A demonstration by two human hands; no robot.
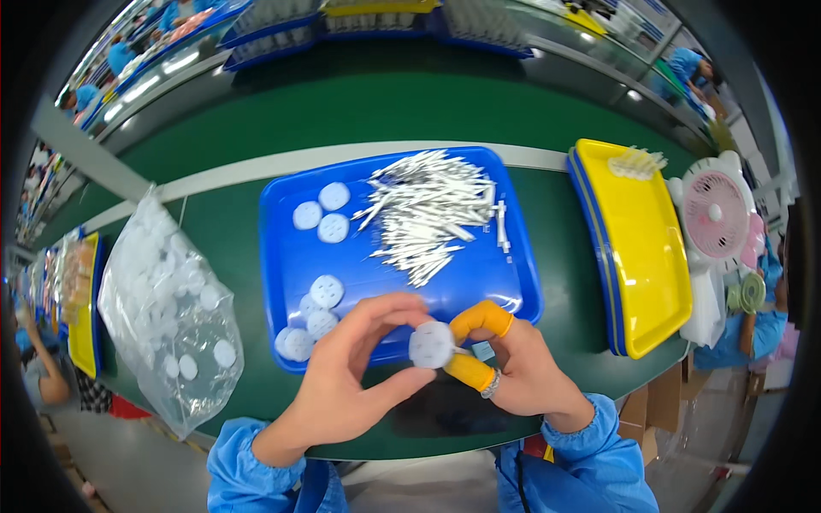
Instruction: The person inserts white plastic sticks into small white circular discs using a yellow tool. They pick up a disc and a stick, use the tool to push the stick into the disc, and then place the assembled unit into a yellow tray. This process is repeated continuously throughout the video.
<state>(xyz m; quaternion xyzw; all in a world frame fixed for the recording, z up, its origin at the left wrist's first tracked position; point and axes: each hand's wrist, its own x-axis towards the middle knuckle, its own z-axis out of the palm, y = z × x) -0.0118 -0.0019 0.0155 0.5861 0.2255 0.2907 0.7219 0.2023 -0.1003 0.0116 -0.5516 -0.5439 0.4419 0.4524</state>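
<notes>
My left hand point(366, 368) is closed, with thumb and fingers gripping a round white disc point(431, 344) with small holes by its edge. My right hand point(505, 359) wears orange finger covers on thumb and forefinger; these pinch a thin pale stick point(460, 350) at the disc's right side. Most of that stick is hidden by the fingers. Both hands are over the near edge of a blue tray point(342, 256). In the tray lie a heap of slim white sticks point(432, 209) and several loose white discs point(333, 227) along the left.
A clear bag of white discs point(171, 312) lies left of the tray. To the right, a yellow tray point(641, 256) on blue ones bears a disc with upright sticks point(637, 162). Beyond it stands a pink-and-white fan point(717, 212). Stacked trays point(376, 8) line the far side.
</notes>
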